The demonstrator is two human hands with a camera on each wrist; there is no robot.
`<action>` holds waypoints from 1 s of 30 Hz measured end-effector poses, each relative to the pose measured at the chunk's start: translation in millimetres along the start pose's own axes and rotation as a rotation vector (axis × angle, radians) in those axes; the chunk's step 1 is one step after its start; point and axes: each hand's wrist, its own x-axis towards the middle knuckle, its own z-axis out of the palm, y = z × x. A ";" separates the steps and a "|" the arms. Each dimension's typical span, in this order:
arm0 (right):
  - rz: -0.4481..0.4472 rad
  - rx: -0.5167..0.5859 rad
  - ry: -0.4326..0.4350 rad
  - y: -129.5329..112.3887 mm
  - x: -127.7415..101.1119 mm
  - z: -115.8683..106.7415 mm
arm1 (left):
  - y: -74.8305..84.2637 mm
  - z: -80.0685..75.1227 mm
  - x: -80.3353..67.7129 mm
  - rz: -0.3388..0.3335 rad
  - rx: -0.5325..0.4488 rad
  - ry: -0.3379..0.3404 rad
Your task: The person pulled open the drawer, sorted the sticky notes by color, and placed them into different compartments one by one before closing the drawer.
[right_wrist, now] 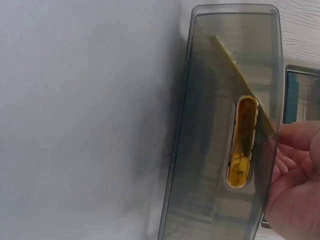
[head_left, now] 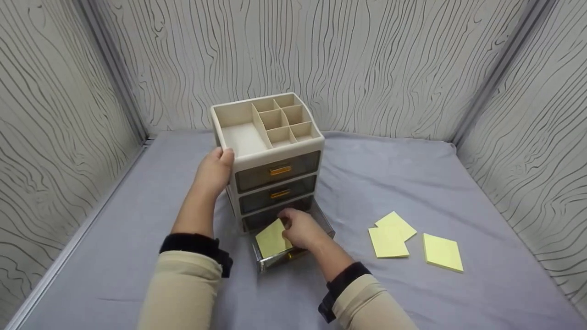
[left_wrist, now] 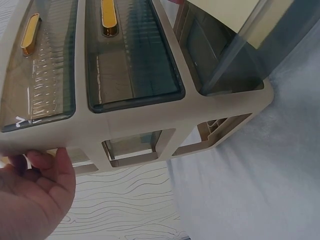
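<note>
A cream desktop drawer organizer (head_left: 277,153) with smoky drawer fronts and amber handles stands on the cloth. My left hand (head_left: 214,170) grips its upper left side; in the left wrist view, the fingers (left_wrist: 64,167) bend against the cream frame. The lowest drawer (right_wrist: 200,125) is pulled out. Inside it, a yellow sticky note pad (head_left: 271,240) leans at a slant, and my right hand (head_left: 302,229) pinches its upper right corner between thumb and fingers. The right wrist view shows the pad edge-on through the drawer front.
To the right on the grey cloth (head_left: 362,174), two yellow sticky note pads (head_left: 389,241) overlap, and another pad (head_left: 442,253) lies just beside them. The organizer's top has open compartments (head_left: 245,137). Patterned panels (head_left: 390,64) enclose the back and both sides.
</note>
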 end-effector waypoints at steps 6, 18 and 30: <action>-0.002 -0.023 -0.037 -3.9 0.1 3.6 | 0.3 -1.1 -0.4 0.008 0.008 -0.002; -0.070 -0.106 -0.055 -8.2 -1.4 6.9 | 0.4 -1.0 -3.0 -0.012 -0.059 -0.039; -0.054 -0.287 -0.048 -9.8 -4.1 10.6 | 0.8 -0.5 -2.2 -0.007 -0.057 -0.018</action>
